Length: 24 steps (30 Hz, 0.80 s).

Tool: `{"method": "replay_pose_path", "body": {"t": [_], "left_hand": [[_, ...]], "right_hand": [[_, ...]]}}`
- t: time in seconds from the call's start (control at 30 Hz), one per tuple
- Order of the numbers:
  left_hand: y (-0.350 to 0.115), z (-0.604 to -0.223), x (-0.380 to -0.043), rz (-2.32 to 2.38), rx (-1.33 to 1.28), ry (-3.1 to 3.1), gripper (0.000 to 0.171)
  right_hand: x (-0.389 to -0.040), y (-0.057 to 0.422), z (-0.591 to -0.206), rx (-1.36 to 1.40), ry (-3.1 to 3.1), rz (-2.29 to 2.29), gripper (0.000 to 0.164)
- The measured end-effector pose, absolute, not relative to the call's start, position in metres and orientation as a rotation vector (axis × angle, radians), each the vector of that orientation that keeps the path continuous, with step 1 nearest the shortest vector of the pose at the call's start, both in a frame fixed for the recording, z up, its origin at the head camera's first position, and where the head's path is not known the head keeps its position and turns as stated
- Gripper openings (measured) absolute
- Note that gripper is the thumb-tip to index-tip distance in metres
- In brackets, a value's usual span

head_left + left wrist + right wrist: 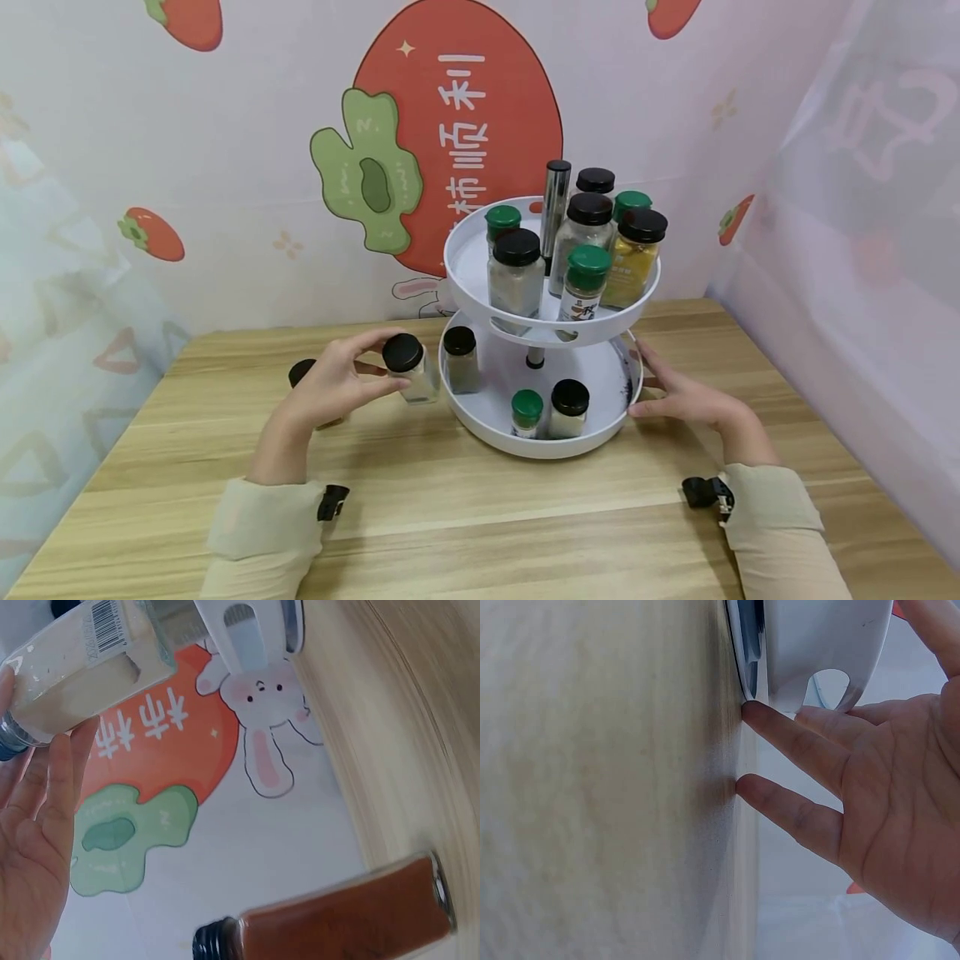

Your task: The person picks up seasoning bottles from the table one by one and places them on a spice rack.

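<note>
My left hand (330,379) grips a glass spice jar (420,385) with a black lid, just left of the lower tier. Pale powder fills part of this jar (97,671) in the left wrist view, where a barcode label shows. The white two-tier rack (555,448) stands on the table, with several jars on each level. At the lower tier's right side rests my right hand (686,398), its fingers spread. In the right wrist view its fingertips (759,712) meet the rack's base and the table, and nothing is grasped.
Behind my left hand stands another black-lidded jar (302,372), holding reddish-brown powder (337,919). On the lower tier are a black-lidded jar (461,360), a green-lidded jar (527,410) and another black-lidded jar (568,408). A printed cloth (247,275) hangs behind the wooden table (480,533).
</note>
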<state>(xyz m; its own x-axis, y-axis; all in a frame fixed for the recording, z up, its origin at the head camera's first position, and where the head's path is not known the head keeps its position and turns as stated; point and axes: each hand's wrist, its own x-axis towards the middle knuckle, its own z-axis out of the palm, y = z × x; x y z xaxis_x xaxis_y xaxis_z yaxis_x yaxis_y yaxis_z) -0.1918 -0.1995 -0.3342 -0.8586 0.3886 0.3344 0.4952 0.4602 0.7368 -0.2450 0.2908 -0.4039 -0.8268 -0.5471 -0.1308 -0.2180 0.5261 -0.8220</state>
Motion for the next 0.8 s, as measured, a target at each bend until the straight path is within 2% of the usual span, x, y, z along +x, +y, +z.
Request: {"method": "replay_pose_path", "body": {"t": [0.8], "left_hand": [[-0.147, -0.343, -0.207, -1.333, -0.936, -2.481, 0.057]], "right_hand": [[-0.247, 0.292, -0.404, -0.634, 2.386, -1.219, 0.112]]}}
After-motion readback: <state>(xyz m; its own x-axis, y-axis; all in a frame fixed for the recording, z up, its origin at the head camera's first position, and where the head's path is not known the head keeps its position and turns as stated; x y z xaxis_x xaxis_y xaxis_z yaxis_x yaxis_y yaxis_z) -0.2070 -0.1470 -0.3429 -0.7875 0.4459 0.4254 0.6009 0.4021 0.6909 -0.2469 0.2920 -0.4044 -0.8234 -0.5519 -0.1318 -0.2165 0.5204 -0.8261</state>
